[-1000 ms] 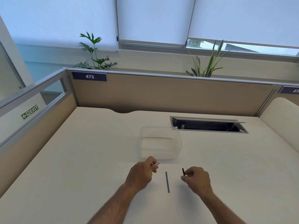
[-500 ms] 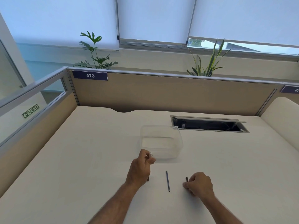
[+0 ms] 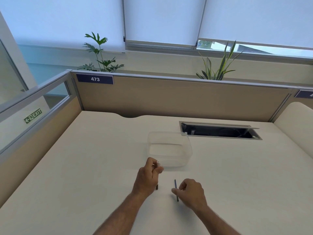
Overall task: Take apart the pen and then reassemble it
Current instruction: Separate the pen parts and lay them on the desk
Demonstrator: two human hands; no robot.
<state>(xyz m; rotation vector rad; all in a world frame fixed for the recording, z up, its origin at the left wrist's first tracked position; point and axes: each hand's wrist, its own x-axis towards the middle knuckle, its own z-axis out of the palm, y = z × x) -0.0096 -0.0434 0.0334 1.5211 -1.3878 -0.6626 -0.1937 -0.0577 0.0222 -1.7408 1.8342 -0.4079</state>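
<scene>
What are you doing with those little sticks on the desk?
A person is working on a pen that is in pieces. The left hand holds the pale pen barrel upright, its dark lower end near the desk. The right hand is at the thin dark refill lying on the desk, fingers touching it. A clear plastic container sits just behind the hands.

White numerals "473" stand on a dark blue nameplate (image 3: 94, 79) fixed at the left end of the rear desk partition (image 3: 169, 97), well beyond the fingertips of both hands. A green sign (image 3: 33, 115) reading "EXIT", with an arrow and running-figure pictogram, is seen below the glazed side panel, far left of the fingers. A second blue nameplate (image 3: 304, 94) at the right edge is cut off and unreadable.
</scene>
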